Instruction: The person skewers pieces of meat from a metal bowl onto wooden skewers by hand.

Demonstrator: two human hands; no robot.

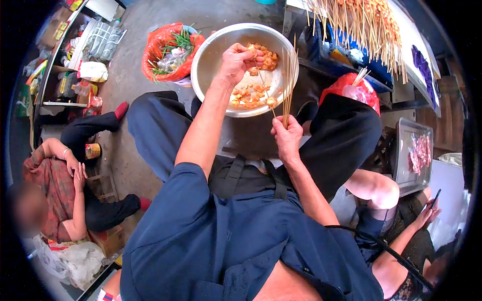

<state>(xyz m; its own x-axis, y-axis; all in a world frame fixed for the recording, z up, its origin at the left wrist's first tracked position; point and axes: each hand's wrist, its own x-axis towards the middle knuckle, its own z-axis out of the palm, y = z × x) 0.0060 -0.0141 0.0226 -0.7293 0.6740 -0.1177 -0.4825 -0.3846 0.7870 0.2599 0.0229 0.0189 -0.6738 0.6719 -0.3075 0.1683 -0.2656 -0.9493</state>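
A large metal basin (201,60) holds marinated meat chunks (268,60), some heaped at the far side and others scattered nearer. My left hand (240,64) is over the basin, its fingers closed on a meat piece (254,52). In my right hand (287,136), by the basin's near right rim, is a bundle of bamboo skewers (289,90) pointing up. One separate skewer (262,83) slants from the right hand toward the left fingers, with meat pieces (271,102) along it. Its far tip is hidden near my left fingers.
Left of the basin stands a red bag (150,55) with greens. Many loaded skewers (371,30) lie on a table at upper right, above a red bag (354,90). A tray (401,150) with meat sits right. Seated people (55,185) are on both sides.
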